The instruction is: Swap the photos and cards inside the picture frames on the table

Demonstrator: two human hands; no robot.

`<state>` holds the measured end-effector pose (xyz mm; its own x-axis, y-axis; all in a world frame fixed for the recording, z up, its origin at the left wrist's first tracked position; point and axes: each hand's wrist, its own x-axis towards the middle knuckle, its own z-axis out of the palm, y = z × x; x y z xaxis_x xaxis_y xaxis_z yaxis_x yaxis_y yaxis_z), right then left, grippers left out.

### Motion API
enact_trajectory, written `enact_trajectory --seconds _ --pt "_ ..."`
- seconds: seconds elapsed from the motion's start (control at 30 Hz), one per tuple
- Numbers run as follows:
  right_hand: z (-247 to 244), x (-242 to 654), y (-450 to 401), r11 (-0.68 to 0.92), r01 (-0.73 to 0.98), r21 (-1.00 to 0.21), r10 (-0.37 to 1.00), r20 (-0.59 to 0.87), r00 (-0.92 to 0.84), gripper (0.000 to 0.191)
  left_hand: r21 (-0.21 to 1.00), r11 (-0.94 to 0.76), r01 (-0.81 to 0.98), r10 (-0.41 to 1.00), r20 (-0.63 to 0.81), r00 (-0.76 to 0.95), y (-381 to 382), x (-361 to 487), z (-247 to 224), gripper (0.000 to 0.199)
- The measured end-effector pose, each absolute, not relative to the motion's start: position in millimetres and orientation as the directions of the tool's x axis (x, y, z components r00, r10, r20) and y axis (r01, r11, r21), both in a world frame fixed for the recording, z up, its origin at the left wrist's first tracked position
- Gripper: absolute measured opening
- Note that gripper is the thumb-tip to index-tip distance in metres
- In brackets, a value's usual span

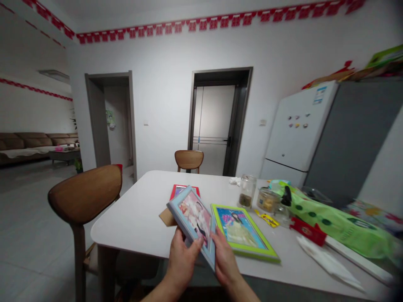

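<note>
Both my hands hold a light blue picture frame [195, 218], tilted above the table's near edge, with a picture of figures on pink facing me. My left hand [184, 253] grips its left lower side, the thumb over the front. On the right side, my right hand [224, 256] has its fingers along the edge. A green picture frame [273, 253] with a picture of a figure in a pale dress lies just right of the hands. Behind the blue frame, partly hidden, are a red picture frame [186, 186] and a brown piece [168, 218] that looks like cardboard.
On the white table [141, 201], a glass jar [247, 191], a container with yellowish contents [268, 199] and a yellow packet [267, 219] stand or lie to the right. Beyond them is a green plastic bag [333, 220]. A wooden chair [91, 191] is at the left.
</note>
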<state>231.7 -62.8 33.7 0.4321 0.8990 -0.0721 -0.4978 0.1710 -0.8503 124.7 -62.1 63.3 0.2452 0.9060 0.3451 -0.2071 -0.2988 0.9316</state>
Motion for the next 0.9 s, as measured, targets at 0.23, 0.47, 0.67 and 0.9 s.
enact_trajectory --seconds 0.23,0.47,0.67,0.9 --pt "53.7 346.7 -72.2 0.084 -0.229 -0.97 0.805 -0.069 0.59 0.072 0.985 -0.072 -0.154 0.884 0.135 0.448 -45.2 150.7 46.8 0.033" --pt "52.8 431.9 -67.6 -0.063 -0.15 -0.987 0.856 -0.131 0.5 0.069 0.986 -0.154 -0.07 0.786 0.166 0.596 -48.4 200.7 28.0 0.033" --pt "39.8 457.1 -54.9 -0.214 0.144 -0.966 0.854 -0.113 0.508 0.058 0.903 -0.34 0.263 0.797 0.128 0.59 -51.0 201.9 19.6 0.037" --pt "31.4 454.4 -43.6 -0.269 0.419 -0.867 0.801 0.041 0.597 0.037 0.807 -0.429 0.406 0.787 0.113 0.607 -58.0 195.0 20.1 0.048"
